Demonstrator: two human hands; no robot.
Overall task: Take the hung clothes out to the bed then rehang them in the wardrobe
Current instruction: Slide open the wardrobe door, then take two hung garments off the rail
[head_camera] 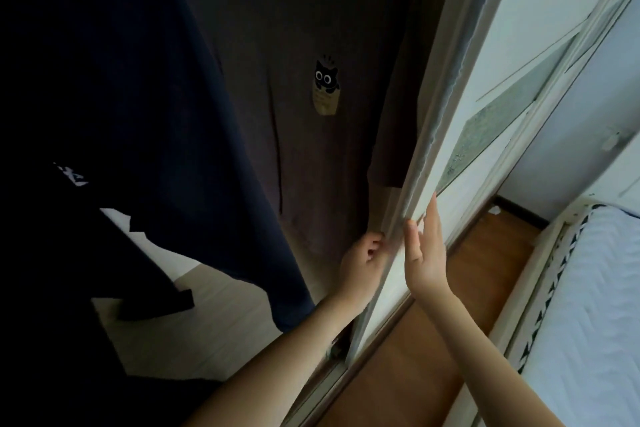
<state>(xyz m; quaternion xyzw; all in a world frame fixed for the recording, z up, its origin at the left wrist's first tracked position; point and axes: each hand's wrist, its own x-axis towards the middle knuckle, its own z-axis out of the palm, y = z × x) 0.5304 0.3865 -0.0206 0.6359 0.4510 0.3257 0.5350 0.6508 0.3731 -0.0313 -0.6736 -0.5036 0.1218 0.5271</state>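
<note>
The wardrobe [346, 201] is open and dim inside, and it holds three hanging clothes of soft, matte cloth. The brown T-shirt [294, 28] hangs flat at the back; it has a small print of a black cat [325, 74] with round white eyes above a beige pocket shape. In front of it, to the left, hangs a dark navy garment [156, 114] with a long, smooth fall. At the far left is a black garment [52, 253] with a small white mark; its shape is hard to read in the shadow.

The sliding door [467, 114] has a pale, smooth frame and a greenish patterned panel. The left hand [363, 260] is on the inner side of the door's edge, fingers curled around it. The right hand [424, 253] is open and flat, fingers straight, its palm against the outer side of the same edge; it grips nothing.

To the right lies the bed [588, 305] with a white, wrinkled sheet, beside a strip of brown wooden floor [433, 340].
</note>
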